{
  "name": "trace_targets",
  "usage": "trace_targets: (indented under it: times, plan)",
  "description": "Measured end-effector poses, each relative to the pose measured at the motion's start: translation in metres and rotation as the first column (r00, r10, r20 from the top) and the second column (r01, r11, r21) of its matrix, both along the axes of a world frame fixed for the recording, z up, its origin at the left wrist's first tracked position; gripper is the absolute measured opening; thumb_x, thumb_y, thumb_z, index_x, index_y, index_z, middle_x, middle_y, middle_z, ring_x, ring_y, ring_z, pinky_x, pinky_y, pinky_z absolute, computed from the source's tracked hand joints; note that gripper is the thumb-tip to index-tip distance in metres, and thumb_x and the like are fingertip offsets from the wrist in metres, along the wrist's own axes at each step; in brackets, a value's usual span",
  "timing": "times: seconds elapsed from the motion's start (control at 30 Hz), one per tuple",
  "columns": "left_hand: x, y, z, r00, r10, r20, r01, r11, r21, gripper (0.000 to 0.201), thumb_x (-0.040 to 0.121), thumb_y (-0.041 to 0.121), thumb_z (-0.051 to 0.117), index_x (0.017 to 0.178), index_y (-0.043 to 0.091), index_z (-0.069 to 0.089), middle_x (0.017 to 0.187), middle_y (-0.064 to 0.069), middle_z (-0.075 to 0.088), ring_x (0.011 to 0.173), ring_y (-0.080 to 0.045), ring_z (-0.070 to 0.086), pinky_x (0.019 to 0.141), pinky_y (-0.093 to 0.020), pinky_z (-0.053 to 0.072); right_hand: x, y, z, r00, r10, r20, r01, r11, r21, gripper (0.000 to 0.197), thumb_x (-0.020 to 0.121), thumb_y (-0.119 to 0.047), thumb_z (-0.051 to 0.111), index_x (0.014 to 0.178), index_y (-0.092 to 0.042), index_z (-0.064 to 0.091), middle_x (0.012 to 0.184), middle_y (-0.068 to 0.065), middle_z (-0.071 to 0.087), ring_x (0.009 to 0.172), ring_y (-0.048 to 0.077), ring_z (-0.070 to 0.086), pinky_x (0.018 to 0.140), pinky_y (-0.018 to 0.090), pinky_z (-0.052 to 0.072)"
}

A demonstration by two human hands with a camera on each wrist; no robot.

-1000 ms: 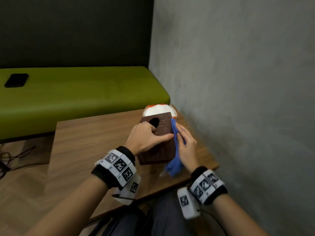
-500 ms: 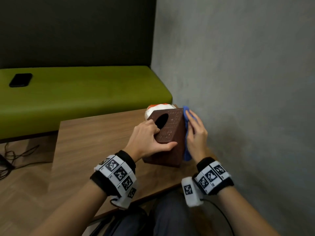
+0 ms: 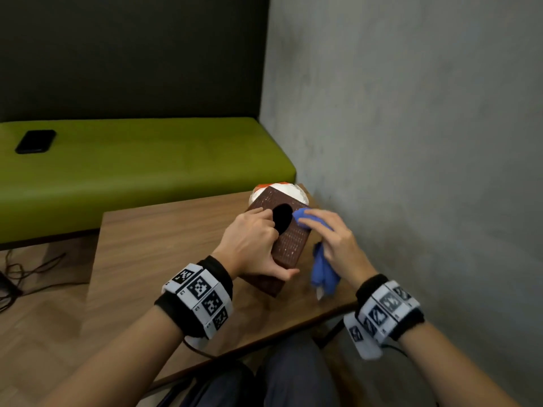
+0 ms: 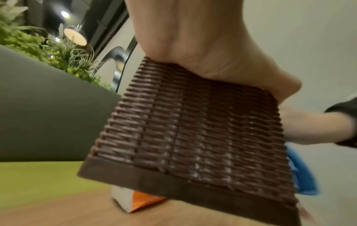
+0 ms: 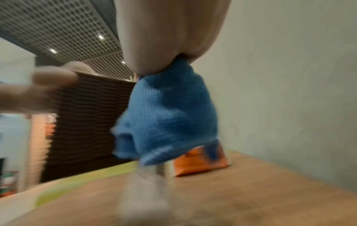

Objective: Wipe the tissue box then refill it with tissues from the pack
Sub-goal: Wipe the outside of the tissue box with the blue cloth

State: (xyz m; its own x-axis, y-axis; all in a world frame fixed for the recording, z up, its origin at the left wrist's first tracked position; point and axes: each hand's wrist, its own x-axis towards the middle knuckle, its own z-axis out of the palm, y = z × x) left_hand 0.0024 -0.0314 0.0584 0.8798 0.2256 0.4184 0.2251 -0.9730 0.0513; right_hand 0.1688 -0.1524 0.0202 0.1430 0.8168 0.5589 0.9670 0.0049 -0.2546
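Moving up from the box's side since half a second earlier, the right hand (image 3: 332, 242) pressed its bunched blue cloth (image 3: 321, 268) onto the tilted tissue box (image 3: 289, 245) top; the left hand (image 3: 252, 245) gripped the box above the worktop (image 3: 152, 245), pack (image 3: 289, 188) behind. Wiping seemed nearly complete.

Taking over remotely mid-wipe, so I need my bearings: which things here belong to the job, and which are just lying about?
Job:
- brown tissue box, tilted, gripped by the left hand
- blue cloth, held by the right hand against the box top
- orange-and-white tissue pack, behind the box on the table

Lying about:
- black phone on the green bench
- cables on the floor
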Motion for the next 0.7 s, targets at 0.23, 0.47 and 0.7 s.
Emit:
trace_targets:
  times: [0.23,0.47,0.7]
  plan:
    - [0.001,-0.002,-0.009,0.999,-0.039,-0.004,0.039,0.999,0.020,0.069,0.052,0.080,0.036,0.041,0.016,0.060,0.043,0.006,0.056,0.055,-0.012,0.057,0.045,-0.019,0.035,-0.028,-0.003,-0.001,1.000,0.031,0.000,-0.031,0.999,-0.026,0.040,0.083,-0.007,0.037,0.113,-0.002,0.063,0.122,0.018,0.059,0.117,0.024,0.045,0.104,0.034,0.034]
    - [-0.002,0.001,-0.020,0.967,0.139,0.213,0.060,0.691,-0.720,0.067,0.066,0.070,0.048,0.064,0.007,0.070,0.066,-0.008,0.070,0.061,-0.021,0.064,0.057,-0.038,0.043,-0.007,-0.005,-0.011,0.922,-0.213,-0.323,0.304,0.916,0.264,0.049,0.079,0.017,0.037,0.118,-0.001,0.061,0.126,0.020,0.055,0.118,0.016,0.047,0.106,0.009,0.029]
    - [0.007,0.029,-0.062,0.902,0.427,-0.063,-0.015,-0.116,-0.993,0.059,0.062,0.073,0.047,0.063,0.020,0.070,0.088,-0.016,0.070,0.082,-0.025,0.063,0.081,-0.038,0.046,-0.019,0.001,-0.017,0.927,-0.172,-0.335,0.244,0.952,0.187,0.046,0.081,0.016,0.040,0.119,-0.001,0.060,0.127,0.013,0.054,0.118,0.010,0.047,0.104,0.004,0.028]
